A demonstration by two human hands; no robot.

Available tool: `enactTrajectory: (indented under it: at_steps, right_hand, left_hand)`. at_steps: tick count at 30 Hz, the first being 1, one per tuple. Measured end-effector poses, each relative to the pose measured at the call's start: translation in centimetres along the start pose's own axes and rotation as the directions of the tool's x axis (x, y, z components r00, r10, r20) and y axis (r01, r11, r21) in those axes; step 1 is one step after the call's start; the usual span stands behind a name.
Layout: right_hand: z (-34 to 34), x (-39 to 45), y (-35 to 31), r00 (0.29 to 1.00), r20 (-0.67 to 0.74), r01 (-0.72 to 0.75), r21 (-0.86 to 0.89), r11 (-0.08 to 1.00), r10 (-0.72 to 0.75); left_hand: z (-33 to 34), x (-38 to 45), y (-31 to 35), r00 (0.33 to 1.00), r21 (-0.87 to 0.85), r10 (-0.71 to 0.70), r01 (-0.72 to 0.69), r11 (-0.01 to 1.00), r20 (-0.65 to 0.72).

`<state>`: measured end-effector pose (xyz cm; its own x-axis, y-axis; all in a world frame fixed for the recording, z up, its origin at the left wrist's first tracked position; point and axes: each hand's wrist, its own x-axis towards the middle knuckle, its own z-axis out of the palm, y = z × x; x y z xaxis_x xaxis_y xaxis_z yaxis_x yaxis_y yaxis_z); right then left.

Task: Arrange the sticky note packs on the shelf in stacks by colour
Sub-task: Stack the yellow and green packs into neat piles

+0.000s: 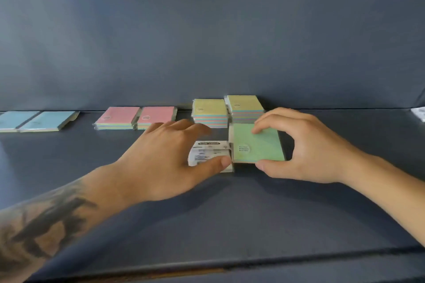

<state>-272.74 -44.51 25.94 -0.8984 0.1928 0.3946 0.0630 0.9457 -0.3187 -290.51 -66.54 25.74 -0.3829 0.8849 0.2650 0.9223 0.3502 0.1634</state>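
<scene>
A green-topped sticky note pack [258, 143] lies mid-shelf, and my right hand [299, 147] pinches it, thumb at its near edge and fingers on its far right corner. Just left of it sits a pack turned white label side up [208, 151]; my left hand [165, 156] holds it with the thumb along its near edge and fingers over its far side. Against the back stand two yellow-topped stacks [210, 110] [245, 104], two pink-topped stacks [117, 117] [157, 116] to their left, and blue-topped packs [46, 120] at the far left.
The dark blue shelf surface [207, 213] runs to a front lip near the bottom of the view. A dark blue back panel [207, 41] rises behind the stacks. Something white [419, 114] shows at the right edge.
</scene>
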Motion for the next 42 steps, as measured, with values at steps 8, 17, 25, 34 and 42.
enactTrajectory:
  at_steps: [8, 17, 25, 34, 42]
  right_hand:
    - [-5.8, -1.3, 12.7, 0.987, 0.1, -0.111, -0.132, 0.985, 0.125]
    - [-4.4, 2.3, 19.0, 0.98, 0.164, -0.096, -0.096, 0.991, 0.111]
    - [-1.6, 2.9, 19.6, 0.986, 0.107, -0.125, -0.06, 0.99, 0.131]
    - [-1.0, 3.4, 19.8, 0.978, 0.111, -0.17, -0.062, 0.983, 0.176]
    - [-0.5, 4.0, 19.7, 0.966, 0.11, -0.225, -0.086, 0.971, 0.234]
  left_hand:
    - [4.8, 8.5, 11.5, 0.995, 0.231, -0.022, -0.001, 0.973, 0.097]
    - [8.3, 11.3, 14.7, 0.98, 0.269, -0.162, 0.126, 0.955, 0.119]
    - [8.7, 11.3, 14.3, 0.983, 0.23, -0.155, 0.129, 0.965, 0.098]
    - [8.5, 11.5, 14.2, 0.978, 0.213, -0.157, 0.126, 0.969, 0.138]
    - [8.4, 11.6, 14.3, 0.976, 0.205, -0.158, 0.126, 0.971, 0.147]
